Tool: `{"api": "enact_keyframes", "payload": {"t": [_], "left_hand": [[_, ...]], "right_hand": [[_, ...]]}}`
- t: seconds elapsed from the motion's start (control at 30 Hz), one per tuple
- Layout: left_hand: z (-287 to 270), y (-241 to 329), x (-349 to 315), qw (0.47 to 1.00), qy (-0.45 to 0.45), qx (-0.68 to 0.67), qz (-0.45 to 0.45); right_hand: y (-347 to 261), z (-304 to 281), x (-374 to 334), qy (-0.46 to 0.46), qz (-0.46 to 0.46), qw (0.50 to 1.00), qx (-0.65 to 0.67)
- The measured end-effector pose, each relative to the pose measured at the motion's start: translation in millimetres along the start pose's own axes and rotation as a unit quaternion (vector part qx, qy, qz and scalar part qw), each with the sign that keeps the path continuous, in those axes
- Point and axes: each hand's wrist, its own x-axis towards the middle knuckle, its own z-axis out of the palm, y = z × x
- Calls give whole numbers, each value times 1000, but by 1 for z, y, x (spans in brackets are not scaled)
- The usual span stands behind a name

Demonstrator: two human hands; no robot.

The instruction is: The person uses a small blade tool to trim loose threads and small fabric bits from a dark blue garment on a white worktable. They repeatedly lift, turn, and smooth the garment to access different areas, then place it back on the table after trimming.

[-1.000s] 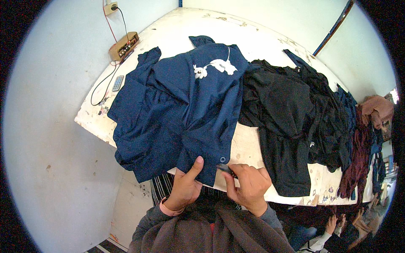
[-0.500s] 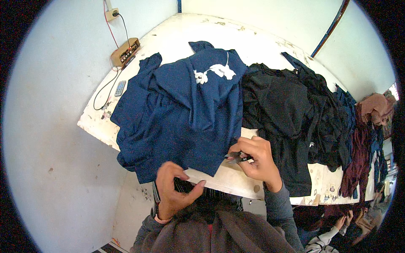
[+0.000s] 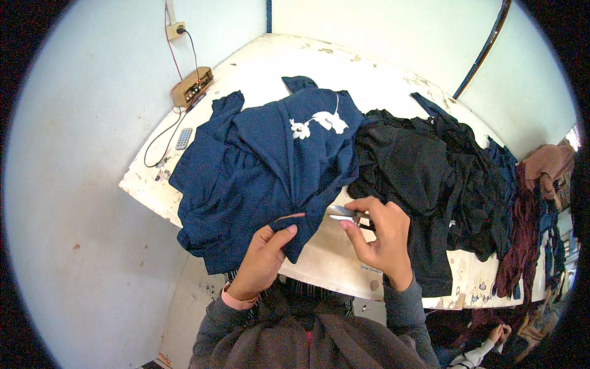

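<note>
A dark blue garment (image 3: pixel 246 178) with a white flower pattern lies rumpled over the table's near left part. My left hand (image 3: pixel 262 261) pinches its near edge between thumb and fingers, and the fabric there is turned up to show a thin pinkish strip. To the right, my right hand (image 3: pixel 382 240) grips small thread snips (image 3: pixel 350 215), their pale blades apart and directed left toward the garment. The blades are beside the cloth, not touching it.
Black garments (image 3: pixel 405 160) are heaped on the white table (image 3: pixel 319 273) at right, with maroon cloth (image 3: pixel 519 240) farther along. A brown radio (image 3: pixel 193 87), its cables and a small remote (image 3: pixel 184 139) stand at the back left. Another person's hands (image 3: pixel 499 333) show at lower right.
My left hand has taken hold of the garment's near edge and folded it up. My right hand has turned, bringing the snips' blades into view. The whole view has shifted slightly.
</note>
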Motion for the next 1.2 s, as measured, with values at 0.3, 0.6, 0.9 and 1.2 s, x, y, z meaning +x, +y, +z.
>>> {"api": "enact_keyframes", "payload": {"t": [0.3,0.6,0.9,1.2], "left_hand": [[-2,1,4,999,-38,-13,-1],[7,6,1,995,0,95,17],[8,-3,5,993,21,80,82],[5,-4,12,994,59,-72,60]], "right_hand": [[-10,6,9,5,-114,993,-41],[-11,11,6,38,-137,981,-129],[-7,13,6,45,-96,991,-85],[12,25,2,71,41,995,53]]}}
